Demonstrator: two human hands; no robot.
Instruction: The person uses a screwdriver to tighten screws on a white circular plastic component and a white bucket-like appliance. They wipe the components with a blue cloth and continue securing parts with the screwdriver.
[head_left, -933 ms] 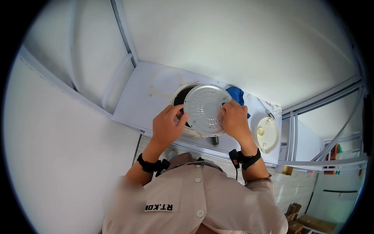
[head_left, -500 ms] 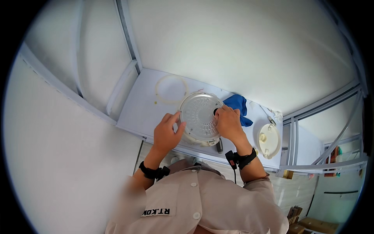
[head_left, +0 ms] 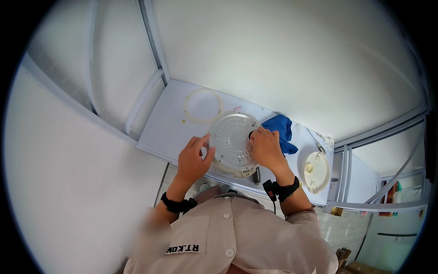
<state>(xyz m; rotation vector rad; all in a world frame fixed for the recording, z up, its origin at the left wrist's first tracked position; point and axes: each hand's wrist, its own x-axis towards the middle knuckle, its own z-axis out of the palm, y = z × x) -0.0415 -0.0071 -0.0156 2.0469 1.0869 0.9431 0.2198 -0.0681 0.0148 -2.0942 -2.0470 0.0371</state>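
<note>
A round, clear, ribbed cover (head_left: 231, 139) with a shiny rim sits on a cream-coloured round base (head_left: 228, 171) near the front of the table. Against the cover's left rim rest the fingertips of my left hand (head_left: 193, 160), thumb and fingers apart. My right hand (head_left: 267, 148) lies over the cover's right side, its fingers bent together beside a small black round part (head_left: 251, 134). What those fingers pinch, if anything, is hidden under them. A dark grey handle-like piece (head_left: 257, 175) pokes out below the base, close to my right wrist.
Behind my right hand lies a crumpled blue cloth (head_left: 279, 128). A cream round housing (head_left: 315, 172) is at the right end of the white table (head_left: 159, 123), with a grey cable connector (head_left: 320, 147) beyond it. A thin pale ring (head_left: 186, 102) lies back left. White walls and metal posts surround the table.
The clear cover has turned slightly or shifted a little under my hands. My right hand stays at the black part, its fingers a bit lower. The view has shifted slightly.
</note>
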